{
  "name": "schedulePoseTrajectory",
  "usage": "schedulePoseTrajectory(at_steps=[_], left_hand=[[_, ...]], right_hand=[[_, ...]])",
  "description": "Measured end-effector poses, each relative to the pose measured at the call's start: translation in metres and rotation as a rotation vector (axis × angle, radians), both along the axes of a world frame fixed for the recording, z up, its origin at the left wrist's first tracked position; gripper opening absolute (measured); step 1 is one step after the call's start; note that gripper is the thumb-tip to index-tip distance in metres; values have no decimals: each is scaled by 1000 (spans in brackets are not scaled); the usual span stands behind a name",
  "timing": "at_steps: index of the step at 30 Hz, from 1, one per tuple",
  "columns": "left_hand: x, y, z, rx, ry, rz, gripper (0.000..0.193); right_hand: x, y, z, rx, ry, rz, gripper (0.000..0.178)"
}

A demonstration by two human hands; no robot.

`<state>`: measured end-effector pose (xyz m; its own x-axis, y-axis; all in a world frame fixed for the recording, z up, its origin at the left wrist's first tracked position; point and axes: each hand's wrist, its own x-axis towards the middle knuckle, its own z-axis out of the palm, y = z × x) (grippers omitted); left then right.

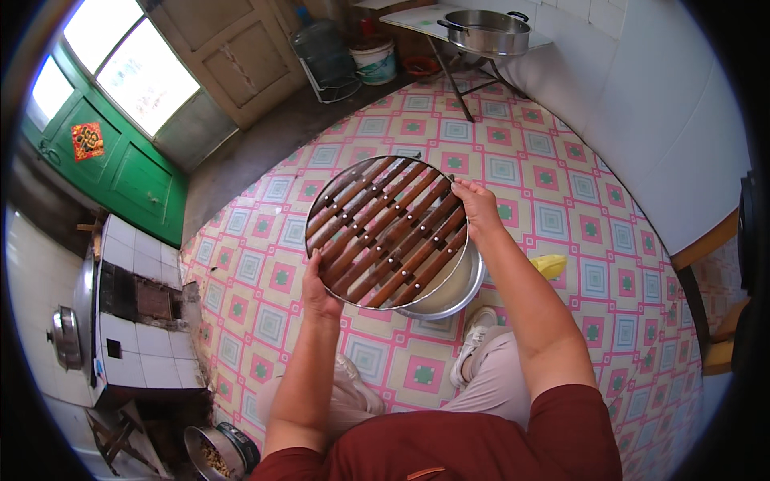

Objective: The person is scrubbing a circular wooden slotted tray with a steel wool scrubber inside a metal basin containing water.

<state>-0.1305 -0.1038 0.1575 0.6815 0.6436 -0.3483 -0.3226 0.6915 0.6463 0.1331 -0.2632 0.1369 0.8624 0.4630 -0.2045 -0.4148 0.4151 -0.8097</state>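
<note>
Both hands hold up a round steamer rack (391, 236) made of brown slats with shiny rivets and a thin metal rim. My left hand (322, 290) is closed on its lower left edge. The rim's upper right side is gripped by my right hand (478, 206). Behind and below the rack, partly hidden by it, a metal basin (454, 308) with cloudy liquid rests on the patterned floor, in front of my feet. Right of the basin lies a crumpled yellow item (549, 266), its kind unclear.
A tiled stove (148, 341) stands along the left wall beneath a green door (120, 152). A wide two-handled pot (487, 34) sits on a folding table (417, 18) at the back. Near it are a water jug (321, 52) and a white bucket (374, 62).
</note>
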Motion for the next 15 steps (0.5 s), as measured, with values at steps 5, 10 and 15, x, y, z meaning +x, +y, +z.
schedulePoseTrajectory(at_steps=[5, 10, 15], left_hand=[[-7, -25, 53, -99, -109, -161, 49], [-24, -39, 29, -119, -120, -167, 54], [-18, -32, 24, -82, -129, -204, 52]], right_hand=[[2, 1, -5, 43, 63, -92, 25], [-5, 4, -3, 77, 66, -50, 25], [8, -9, -12, -155, -194, -256, 20]])
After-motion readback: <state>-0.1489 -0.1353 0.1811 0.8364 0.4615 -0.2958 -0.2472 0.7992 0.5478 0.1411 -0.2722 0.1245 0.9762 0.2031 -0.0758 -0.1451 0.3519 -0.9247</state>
